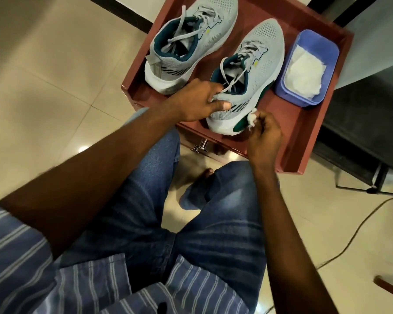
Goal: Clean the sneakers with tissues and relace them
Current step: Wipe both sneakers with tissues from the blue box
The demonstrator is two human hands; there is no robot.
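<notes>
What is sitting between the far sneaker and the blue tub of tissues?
The other grey sneaker, which the left hand grips at the heel. It lies between the far sneaker and the blue tub, as the head view shows.

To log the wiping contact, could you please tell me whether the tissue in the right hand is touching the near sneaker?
Touching. The head view shows the tissue, pinched by the right hand, pressed against the near sneaker's heel.
</notes>
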